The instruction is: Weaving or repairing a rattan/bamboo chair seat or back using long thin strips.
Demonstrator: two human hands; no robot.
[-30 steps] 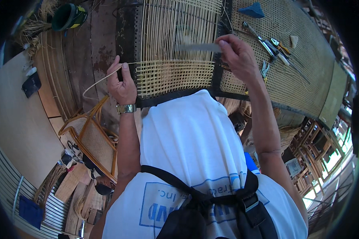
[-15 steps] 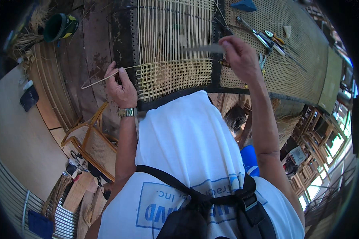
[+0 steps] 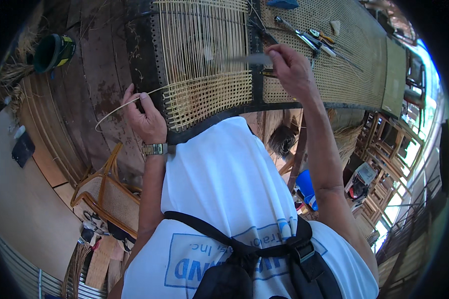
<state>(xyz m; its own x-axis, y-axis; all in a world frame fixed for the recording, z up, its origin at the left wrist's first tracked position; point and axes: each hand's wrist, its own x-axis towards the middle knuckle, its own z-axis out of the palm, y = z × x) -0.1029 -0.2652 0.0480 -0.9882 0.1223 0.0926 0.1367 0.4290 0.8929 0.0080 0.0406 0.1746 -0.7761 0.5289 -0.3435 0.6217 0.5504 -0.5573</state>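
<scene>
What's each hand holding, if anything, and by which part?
Left hand: thin cane strand, pinched partway along, left of the woven panel. Right hand: flat grey strip, gripped at its right end.

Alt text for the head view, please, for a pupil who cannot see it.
A person's left hand pinches a cane strand leading to a partly woven panel; the right hand holds a flat, blurred tool over it.

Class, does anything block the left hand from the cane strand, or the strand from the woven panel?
Nothing visible does: the left hand holds the cane strand, which crosses the dark frame to the woven panel.
</scene>
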